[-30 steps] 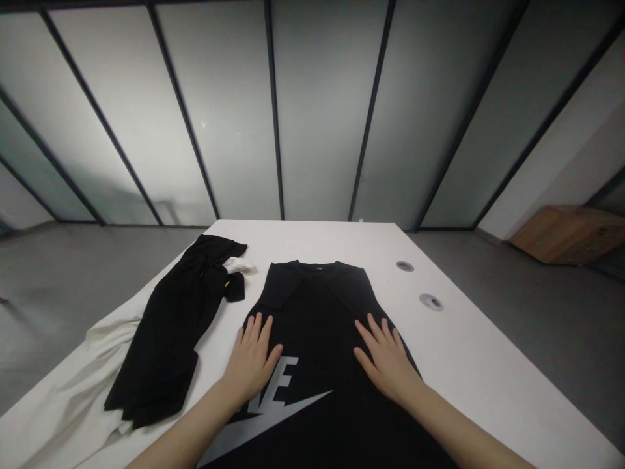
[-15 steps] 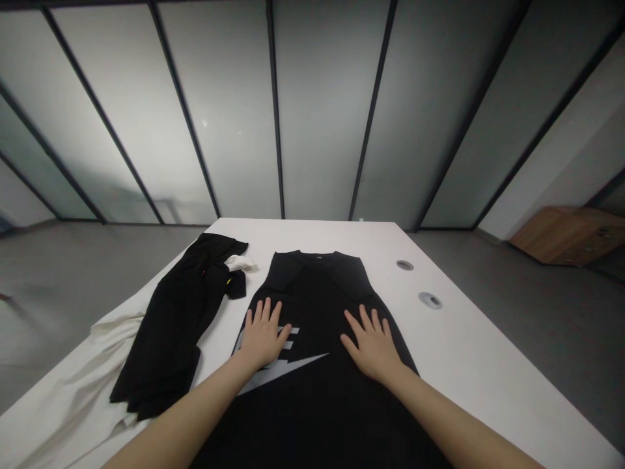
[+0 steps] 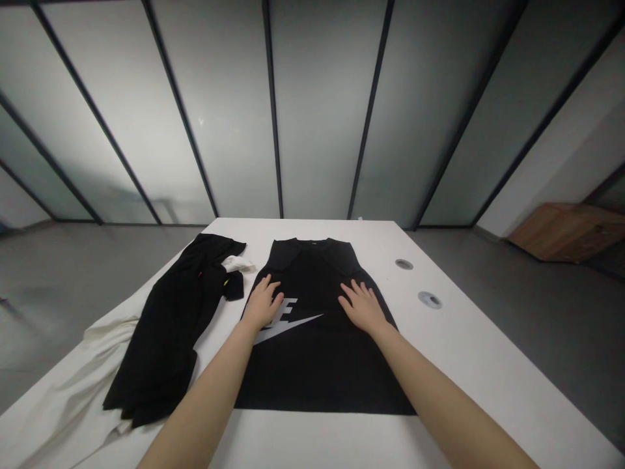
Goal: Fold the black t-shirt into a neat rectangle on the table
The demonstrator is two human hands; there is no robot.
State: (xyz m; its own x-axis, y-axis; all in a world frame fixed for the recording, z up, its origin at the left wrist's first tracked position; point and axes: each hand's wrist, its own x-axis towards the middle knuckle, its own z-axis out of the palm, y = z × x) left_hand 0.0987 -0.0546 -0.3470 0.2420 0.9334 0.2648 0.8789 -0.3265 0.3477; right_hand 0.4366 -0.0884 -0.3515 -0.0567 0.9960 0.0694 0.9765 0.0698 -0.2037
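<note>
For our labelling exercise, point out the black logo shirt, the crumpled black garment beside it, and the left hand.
black logo shirt (image 3: 322, 365): head view, plain lower front.
crumpled black garment (image 3: 166, 339): head view, its middle.
left hand (image 3: 263, 305): head view, back of hand.

Black shirt (image 3: 317, 365), plain apart from a white logo print (image 3: 286, 316) across the chest, on a white tabletop (image 3: 469, 365). Second garment (image 3: 170, 332) is black with small yellow and red marks, lying over white cloth (image 3: 73, 391). Two grey round inserts (image 3: 430, 299) sit in the tabletop.
</note>
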